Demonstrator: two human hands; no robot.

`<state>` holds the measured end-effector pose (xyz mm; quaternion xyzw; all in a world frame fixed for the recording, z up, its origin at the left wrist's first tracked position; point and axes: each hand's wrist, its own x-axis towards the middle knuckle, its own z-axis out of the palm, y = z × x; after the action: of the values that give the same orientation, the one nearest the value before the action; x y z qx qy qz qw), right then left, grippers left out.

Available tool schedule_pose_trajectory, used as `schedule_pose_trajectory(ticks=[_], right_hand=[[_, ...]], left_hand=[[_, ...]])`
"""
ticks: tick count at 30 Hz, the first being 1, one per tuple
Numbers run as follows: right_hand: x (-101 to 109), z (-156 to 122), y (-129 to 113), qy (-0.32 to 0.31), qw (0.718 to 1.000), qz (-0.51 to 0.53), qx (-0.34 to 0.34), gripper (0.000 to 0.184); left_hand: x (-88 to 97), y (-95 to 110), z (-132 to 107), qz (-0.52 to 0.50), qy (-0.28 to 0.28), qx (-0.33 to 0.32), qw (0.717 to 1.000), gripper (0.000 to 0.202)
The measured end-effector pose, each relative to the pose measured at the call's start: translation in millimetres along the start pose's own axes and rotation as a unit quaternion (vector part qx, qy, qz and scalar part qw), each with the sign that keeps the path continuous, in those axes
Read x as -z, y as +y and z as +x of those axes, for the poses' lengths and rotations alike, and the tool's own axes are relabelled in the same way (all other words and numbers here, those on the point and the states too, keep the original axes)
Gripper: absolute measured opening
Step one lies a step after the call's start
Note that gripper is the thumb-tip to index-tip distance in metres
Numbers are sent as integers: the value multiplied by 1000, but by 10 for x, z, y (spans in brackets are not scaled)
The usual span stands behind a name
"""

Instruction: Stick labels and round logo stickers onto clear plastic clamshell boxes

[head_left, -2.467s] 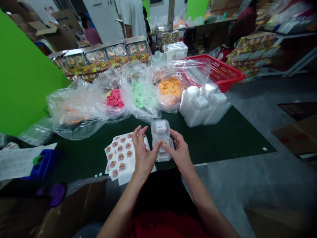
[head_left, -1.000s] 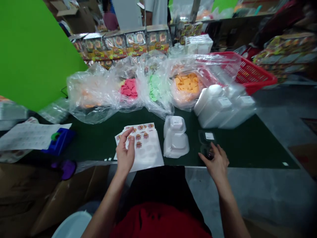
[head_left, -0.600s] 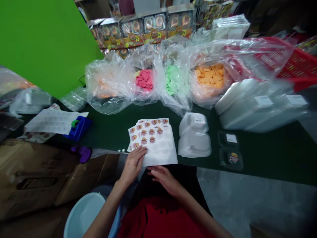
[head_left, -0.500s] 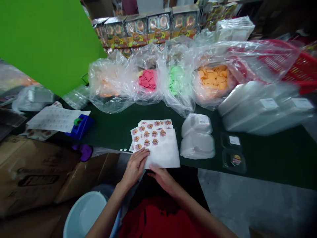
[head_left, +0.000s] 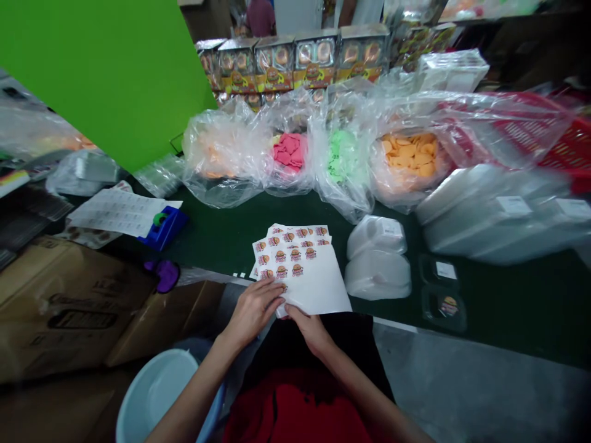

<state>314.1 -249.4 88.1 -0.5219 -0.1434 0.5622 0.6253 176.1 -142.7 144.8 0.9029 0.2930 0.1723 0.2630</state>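
Observation:
A white sticker sheet [head_left: 323, 289] with several burger stickers at its upper left lies over other sticker sheets [head_left: 322, 231] at the table's front edge. My left hand [head_left: 256, 306] is closed at the sheet's lower left, fingertips by a burger sticker. Beside it, my right hand [head_left: 310, 327] pinches the near edge, thumb on top and fingers mostly hidden beneath. Right of the sheets stand nested clear plastic clamshell boxes [head_left: 378, 274]. Farther right, one open clamshell [head_left: 444, 304] carries a round burger sticker and a white label.
Plastic bags with pink pieces [head_left: 290, 152], green pieces [head_left: 341, 154] and orange discs [head_left: 410, 154] line the back. More stacked clamshells [head_left: 489, 221] stand right. A blue tape dispenser [head_left: 164, 227] sits left, above cartons [head_left: 69, 301] and a light-blue basin [head_left: 154, 394].
The view has shifted, so the table appears farther right and slightly lower. My right thumb now lies over the sheet's near edge, which has turned slightly. Both hands stay at its lower left.

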Motion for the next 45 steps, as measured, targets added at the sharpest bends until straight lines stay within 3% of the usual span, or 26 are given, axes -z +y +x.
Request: schedule_pose_trajectory(ticks=[5, 12, 16, 20, 23, 29, 35, 40, 45], right_hand=[[67, 22, 5, 18, 997, -72, 13, 48], [36, 76, 9, 29, 999, -7, -16, 60], [66, 92, 9, 12, 1000, -22, -16, 58], [127, 95, 45, 21, 998, -58, -17, 56], [121, 95, 51, 22, 999, -13, -30, 62], [35, 121, -14, 24, 998, 45, -35, 67], [77, 116, 41, 46, 997, 36, -49, 68], [45, 82, 18, 50, 994, 72, -62, 66], [-135, 135, -146, -24, 977, 176, -120, 71]], left_hand=[[-26, 12, 61, -20, -3, -5, 1000, 26], [3, 81, 222, -69, 16, 119, 990, 30], [21, 87, 233, -104, -19, 92, 990, 20], [-2, 53, 243, -105, 13, 114, 988, 25], [3, 29, 254, -90, 25, 133, 987, 27], [1, 16, 220, -73, -11, 56, 996, 22], [-63, 74, 250, -111, 13, 112, 987, 24], [-157, 3, 292, -207, 93, 233, 945, 30], [-175, -58, 426, -212, 299, 292, 884, 35]])
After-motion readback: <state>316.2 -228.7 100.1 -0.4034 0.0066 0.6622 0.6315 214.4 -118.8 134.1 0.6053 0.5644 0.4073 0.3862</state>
